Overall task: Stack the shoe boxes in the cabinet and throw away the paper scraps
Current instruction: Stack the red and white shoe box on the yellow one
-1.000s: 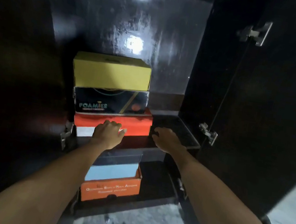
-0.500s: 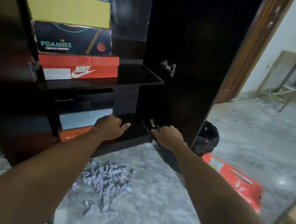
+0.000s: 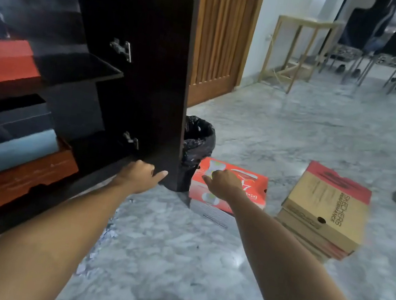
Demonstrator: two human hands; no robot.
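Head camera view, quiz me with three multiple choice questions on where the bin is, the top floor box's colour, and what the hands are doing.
1. Where does the black-bagged waste bin stand?
A. on a cabinet shelf
B. on the floor beside the dark cabinet's open door
C. under the wooden table

2. What colour is the lid of the printed cardboard shoe box next to the bin?
A. red
B. green
C. white

3. What are the left hand and right hand holding?
A. paper scraps
B. one box between them
C. nothing

Answers: 1 B, the bin sits just behind the door's edge. 2 A, its lid is red with pale print. 3 C, both hands reach forward with no object in their fingers.
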